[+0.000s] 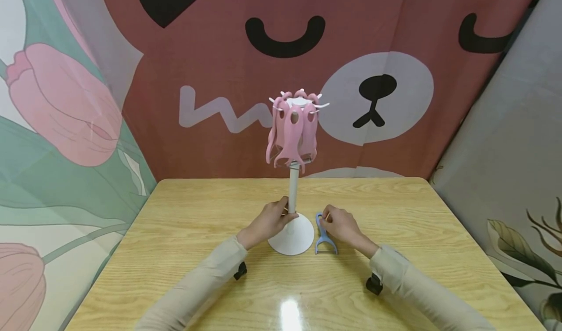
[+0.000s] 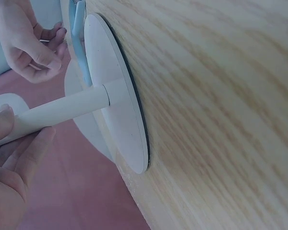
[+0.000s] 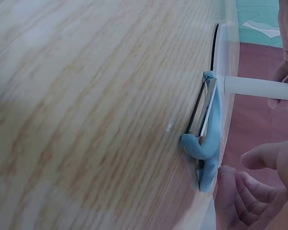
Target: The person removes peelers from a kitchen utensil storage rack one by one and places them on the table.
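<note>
A white stand with a round base [image 1: 291,245] and an upright pole [image 1: 293,184] carries several pink peelers [image 1: 293,131] hung around its top. My left hand [image 1: 265,226] grips the lower pole; its thumb and fingers lie around it in the left wrist view [image 2: 12,177]. Flat on the table, right of the base, lies a light blue peeler [image 1: 324,238], blade end toward me. My right hand [image 1: 344,226] is at its handle end, fingers loosely bent and thumb apart in the right wrist view [image 3: 259,196]. Whether a fingertip touches the handle [image 3: 209,177] is unclear.
The wooden table [image 1: 197,209] extends around the stand, its far edge meeting a red curtain [image 1: 219,150] with a bear face. Patterned curtains hang at the left [image 1: 88,184] and right [image 1: 505,150]. Small black devices sit under both wrists.
</note>
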A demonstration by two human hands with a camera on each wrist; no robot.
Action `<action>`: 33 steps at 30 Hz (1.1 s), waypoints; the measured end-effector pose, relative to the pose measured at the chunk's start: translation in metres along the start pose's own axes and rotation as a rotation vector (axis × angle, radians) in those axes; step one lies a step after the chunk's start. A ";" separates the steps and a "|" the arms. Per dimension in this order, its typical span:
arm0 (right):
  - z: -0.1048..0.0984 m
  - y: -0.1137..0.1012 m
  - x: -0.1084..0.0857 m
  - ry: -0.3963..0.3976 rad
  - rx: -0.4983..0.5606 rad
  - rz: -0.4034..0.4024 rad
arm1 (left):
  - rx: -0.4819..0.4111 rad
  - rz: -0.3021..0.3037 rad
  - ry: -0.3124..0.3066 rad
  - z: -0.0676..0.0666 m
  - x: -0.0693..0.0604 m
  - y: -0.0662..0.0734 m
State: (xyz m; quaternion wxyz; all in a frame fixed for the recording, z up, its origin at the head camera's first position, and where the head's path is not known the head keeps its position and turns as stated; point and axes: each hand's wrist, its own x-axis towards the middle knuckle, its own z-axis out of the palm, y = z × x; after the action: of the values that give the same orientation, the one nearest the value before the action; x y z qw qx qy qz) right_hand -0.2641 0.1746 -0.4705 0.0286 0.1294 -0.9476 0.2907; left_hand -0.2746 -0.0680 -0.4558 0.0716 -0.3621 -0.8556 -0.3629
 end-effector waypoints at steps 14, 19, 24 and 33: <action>-0.005 -0.006 -0.001 0.095 0.036 -0.074 | -0.007 -0.020 -0.009 -0.001 0.000 0.000; -0.008 -0.010 -0.002 0.108 0.035 -0.083 | -0.005 -0.017 -0.007 0.000 0.000 0.000; -0.012 -0.013 -0.002 0.109 0.046 -0.084 | 0.004 0.000 0.005 0.000 -0.001 0.000; -0.023 -0.013 0.003 0.177 0.042 -0.138 | -0.003 -0.007 -0.002 0.000 -0.001 0.000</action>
State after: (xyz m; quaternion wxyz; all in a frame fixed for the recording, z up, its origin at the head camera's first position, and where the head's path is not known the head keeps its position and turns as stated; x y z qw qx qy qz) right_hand -0.2641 0.1762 -0.4443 0.1293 0.1687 -0.9240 0.3179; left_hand -0.2742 -0.0685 -0.4561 0.0687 -0.3596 -0.8564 -0.3641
